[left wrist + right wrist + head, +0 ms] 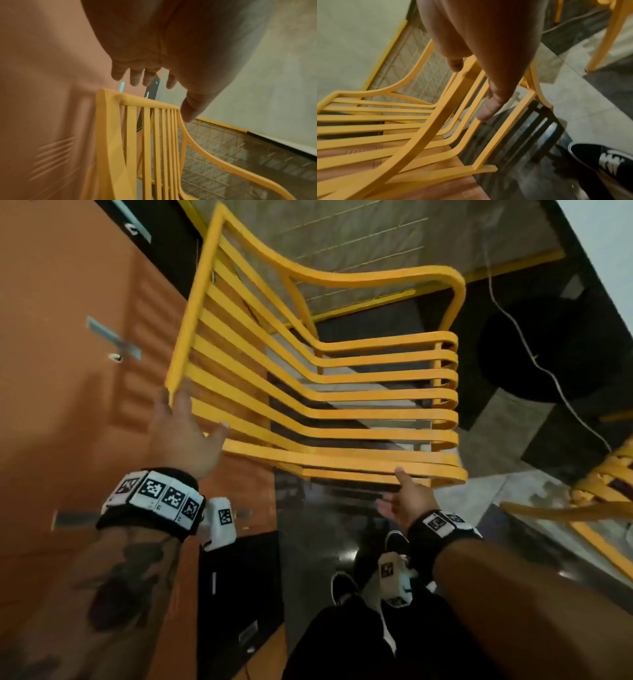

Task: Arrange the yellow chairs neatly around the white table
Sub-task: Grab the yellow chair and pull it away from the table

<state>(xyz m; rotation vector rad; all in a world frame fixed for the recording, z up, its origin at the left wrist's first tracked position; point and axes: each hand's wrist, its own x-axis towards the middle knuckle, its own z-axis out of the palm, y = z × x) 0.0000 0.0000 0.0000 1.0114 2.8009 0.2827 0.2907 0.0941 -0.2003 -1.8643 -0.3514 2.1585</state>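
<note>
One yellow chair (318, 392) fills the middle of the head view, standing beside the orange cabinets (68, 371) at the left, and your hands are only reaching for it. Your left hand (185, 436) is spread just short of the backrest's top rail, your right hand (407, 498) hangs relaxed beside the seat's edge, neither gripping. Another chair (603, 491) shows at the right edge; with no white table in view, most of the arranging seems left.

Smooth matt yellow plastic chair (318, 392), glossy dark polished floor (322, 529), ribbed orange cabinet doors (68, 392)
</note>
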